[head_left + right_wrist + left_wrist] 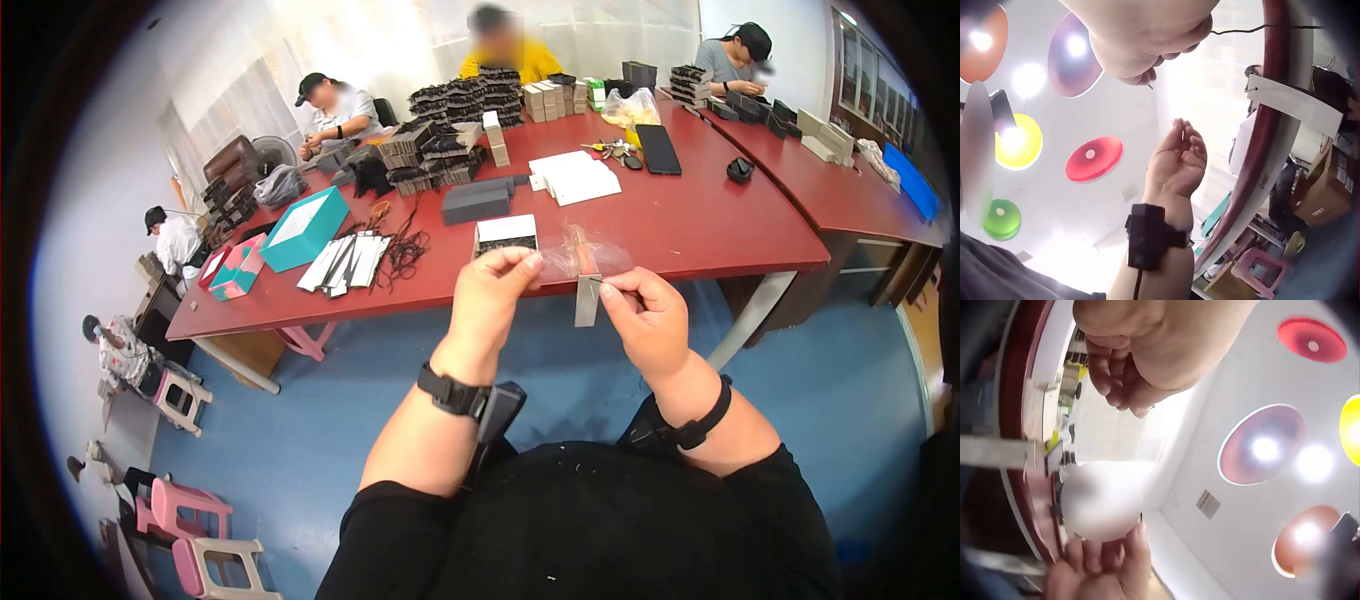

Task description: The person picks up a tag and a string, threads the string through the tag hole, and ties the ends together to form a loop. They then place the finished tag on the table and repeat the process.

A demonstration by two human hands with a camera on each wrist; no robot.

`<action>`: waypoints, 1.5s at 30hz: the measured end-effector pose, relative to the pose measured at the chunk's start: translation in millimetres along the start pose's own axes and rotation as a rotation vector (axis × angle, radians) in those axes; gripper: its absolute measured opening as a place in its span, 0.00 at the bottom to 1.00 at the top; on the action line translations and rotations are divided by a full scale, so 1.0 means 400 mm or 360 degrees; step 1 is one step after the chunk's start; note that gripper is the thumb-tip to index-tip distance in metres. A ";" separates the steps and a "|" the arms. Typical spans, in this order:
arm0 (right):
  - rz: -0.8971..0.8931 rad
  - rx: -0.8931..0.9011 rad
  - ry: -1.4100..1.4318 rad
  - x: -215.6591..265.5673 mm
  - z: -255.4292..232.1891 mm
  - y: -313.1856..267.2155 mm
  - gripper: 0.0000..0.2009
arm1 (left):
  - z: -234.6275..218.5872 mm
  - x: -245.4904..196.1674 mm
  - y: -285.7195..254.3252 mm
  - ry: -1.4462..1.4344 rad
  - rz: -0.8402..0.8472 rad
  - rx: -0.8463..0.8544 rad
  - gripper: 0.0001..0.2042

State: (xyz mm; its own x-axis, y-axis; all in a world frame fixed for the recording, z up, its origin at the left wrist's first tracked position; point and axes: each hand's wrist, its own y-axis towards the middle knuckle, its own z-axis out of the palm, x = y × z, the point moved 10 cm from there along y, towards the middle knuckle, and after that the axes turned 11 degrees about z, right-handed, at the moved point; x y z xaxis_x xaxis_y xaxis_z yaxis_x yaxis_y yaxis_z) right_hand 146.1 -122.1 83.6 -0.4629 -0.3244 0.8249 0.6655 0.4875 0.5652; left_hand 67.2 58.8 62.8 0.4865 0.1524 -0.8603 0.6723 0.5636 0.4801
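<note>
In the head view my right hand (648, 312) pinches a thin black cord (1238, 31), and the cord runs on past the fingers in the right wrist view. A narrow pale grey tag (587, 305) hangs upright beside the right fingertips, in front of the table edge. The right wrist view shows a small hole near one end of the tag (1300, 107). My left hand (500, 278) is raised to the left of the tag, thumb and fingertips brought together. I cannot tell whether anything thin lies between them.
On the red table (690, 225) are a clear plastic bag (610, 258), an open box (505, 232), white tags with black cords (345, 262), white cards (575, 180), dark grey blocks (478, 202), a phone (658, 150) and a teal box (308, 228). Several people sit around.
</note>
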 end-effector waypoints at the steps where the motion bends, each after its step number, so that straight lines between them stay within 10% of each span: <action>1: 0.0006 0.0003 0.0017 0.019 0.010 0.001 0.02 | 0.016 -0.002 -0.017 -0.0008 -0.0007 0.0003 0.05; 16: -0.0448 0.0091 -0.0388 0.113 0.077 -0.043 0.05 | 0.057 -0.078 -0.132 0.0109 0.0324 -0.0087 0.10; 35: 0.0142 0.0249 -0.0187 0.018 0.082 -0.050 0.07 | 0.129 -0.203 -0.222 0.1267 0.1415 0.0104 0.16; 38: 0.0415 0.0339 0.0265 -0.035 0.096 -0.055 0.06 | 0.131 -0.189 -0.220 0.1259 0.1363 0.0156 0.17; 42: 0.0820 0.0372 0.1300 -0.085 0.111 -0.067 0.06 | 0.165 -0.046 -0.177 0.0368 0.0529 0.0587 0.22; 45: 0.0706 0.0268 0.1285 -0.099 0.053 -0.032 0.05 | 0.227 0.108 -0.274 -0.0139 -0.0361 0.1186 0.13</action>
State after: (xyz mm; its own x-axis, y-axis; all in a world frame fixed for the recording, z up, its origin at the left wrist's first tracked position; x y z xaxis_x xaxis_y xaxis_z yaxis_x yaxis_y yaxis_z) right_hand 143.7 -98.4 43.4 0.4016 -0.5146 0.7576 0.5611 0.7920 0.2406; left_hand 65.4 -70.0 -11.3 0.3139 0.0167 -0.9493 0.9426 -0.1253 0.3095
